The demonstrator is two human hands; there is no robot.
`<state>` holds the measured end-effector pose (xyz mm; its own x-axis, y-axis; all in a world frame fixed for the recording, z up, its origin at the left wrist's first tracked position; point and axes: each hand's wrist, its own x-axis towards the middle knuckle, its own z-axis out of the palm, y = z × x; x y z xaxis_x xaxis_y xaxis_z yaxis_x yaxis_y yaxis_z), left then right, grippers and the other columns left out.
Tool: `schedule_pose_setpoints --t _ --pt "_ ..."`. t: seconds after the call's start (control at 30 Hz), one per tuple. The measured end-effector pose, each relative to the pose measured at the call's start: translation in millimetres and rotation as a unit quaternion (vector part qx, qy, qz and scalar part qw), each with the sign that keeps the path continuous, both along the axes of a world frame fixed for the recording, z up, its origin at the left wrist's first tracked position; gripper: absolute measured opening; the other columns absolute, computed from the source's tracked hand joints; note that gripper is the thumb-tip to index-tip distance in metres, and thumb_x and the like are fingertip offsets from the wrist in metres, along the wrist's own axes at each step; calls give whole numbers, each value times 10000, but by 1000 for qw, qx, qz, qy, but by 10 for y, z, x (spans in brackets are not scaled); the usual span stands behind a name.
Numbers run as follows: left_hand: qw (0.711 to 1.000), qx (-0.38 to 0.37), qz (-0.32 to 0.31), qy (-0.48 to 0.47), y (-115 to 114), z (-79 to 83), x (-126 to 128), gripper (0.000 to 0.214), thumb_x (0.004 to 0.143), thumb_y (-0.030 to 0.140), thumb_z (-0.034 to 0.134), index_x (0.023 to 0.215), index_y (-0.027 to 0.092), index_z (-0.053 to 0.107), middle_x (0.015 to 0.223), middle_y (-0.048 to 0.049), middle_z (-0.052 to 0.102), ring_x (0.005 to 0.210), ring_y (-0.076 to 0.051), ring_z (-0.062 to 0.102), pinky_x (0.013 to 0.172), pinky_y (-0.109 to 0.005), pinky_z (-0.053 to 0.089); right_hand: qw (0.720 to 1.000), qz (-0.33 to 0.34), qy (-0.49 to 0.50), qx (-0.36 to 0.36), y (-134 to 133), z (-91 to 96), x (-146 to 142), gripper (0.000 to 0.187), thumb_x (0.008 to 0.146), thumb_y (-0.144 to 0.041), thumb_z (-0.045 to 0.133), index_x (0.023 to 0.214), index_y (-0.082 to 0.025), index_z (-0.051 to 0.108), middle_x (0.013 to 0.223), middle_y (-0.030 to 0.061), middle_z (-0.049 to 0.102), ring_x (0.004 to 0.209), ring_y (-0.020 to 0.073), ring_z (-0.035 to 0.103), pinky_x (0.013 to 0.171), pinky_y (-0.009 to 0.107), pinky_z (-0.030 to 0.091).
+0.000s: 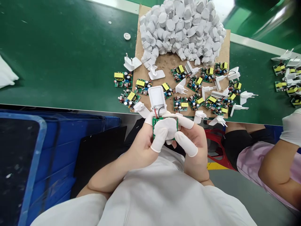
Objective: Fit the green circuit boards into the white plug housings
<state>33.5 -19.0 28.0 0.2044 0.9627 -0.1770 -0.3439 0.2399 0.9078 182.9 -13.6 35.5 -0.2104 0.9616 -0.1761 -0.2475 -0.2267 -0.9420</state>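
Both my hands are close to my chest, fingertips in white finger cots. My left hand [145, 142] and my right hand [194, 141] together pinch a small green circuit board [164, 127]. Red and black wires run from the board up to a white plug cover [156, 97] that stands above my fingers. Just beyond lie several green circuit boards [197, 100] with yellow parts and white two-pin plug pieces [182, 88] on a brown cardboard sheet [168, 61].
A heap of white plastic housings [181, 28] fills the back of the cardboard on the green belt [58, 59]. A blue crate [35, 157] stands at my left. Another person's arm and gloved hand [291, 128] are at the right, with more boards [288, 81] beyond.
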Motion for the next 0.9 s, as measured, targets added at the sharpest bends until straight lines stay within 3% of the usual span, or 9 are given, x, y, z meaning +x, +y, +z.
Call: schedule_pose_setpoints --t 0.07,0.17,0.33,0.43,0.57,0.77,0.9 --pt "999 -26 -16 -35 -5 -13 4 530 1043 586 665 1435 236 594 1139 -92 749 794 -175 695 754 -312 639 999 -21 -13 -21 -18 11 -17 436 898 -492 903 1254 -259 810 1079 60 829 878 256 796 755 381 732" --pt "994 -45 -42 -95 -28 -48 -32 569 1030 574 674 1495 255 599 1130 -95 751 836 -214 725 800 -367 660 999 -28 -21 -27 -18 11 -18 418 895 -478 905 1235 -257 806 1043 48 827 878 251 798 753 355 719" --pt "995 -53 -12 -88 -83 -67 -101 442 1071 493 660 1487 345 676 1361 -78 743 1161 -256 747 982 -369 650 998 11 -20 59 16 -18 -8 501 876 -465 940 1319 -304 773 1241 53 823 1107 287 808 950 382 700" --pt "994 -35 -3 -107 -103 -60 -87 419 1079 452 665 1482 347 702 1420 -67 745 1335 -275 700 1125 -395 598 997 -5 -30 75 11 -20 -14 414 920 -364 914 1305 -303 777 1220 40 830 1097 267 811 959 356 690" --pt "996 1 21 -92 -97 -59 -50 395 1081 376 669 1470 338 725 1480 -62 733 1390 -274 671 1217 -419 536 998 5 -14 67 -12 4 4 394 931 -363 905 1297 -284 783 1193 40 830 1067 263 808 940 371 695" --pt "997 10 15 -69 -90 -79 -29 441 1071 439 655 1480 283 704 1386 -102 765 1135 -268 771 968 -388 664 998 -16 -44 34 -21 2 28 315 1002 -461 806 1261 -280 810 1107 47 828 870 246 779 763 382 690" --pt "996 72 36 34 -110 -95 -22 393 1112 432 594 1453 265 694 1197 -85 812 974 -226 775 878 -336 652 997 -27 -4 75 24 -5 -16 210 952 -443 870 1096 -294 833 948 16 801 801 202 744 692 305 625"
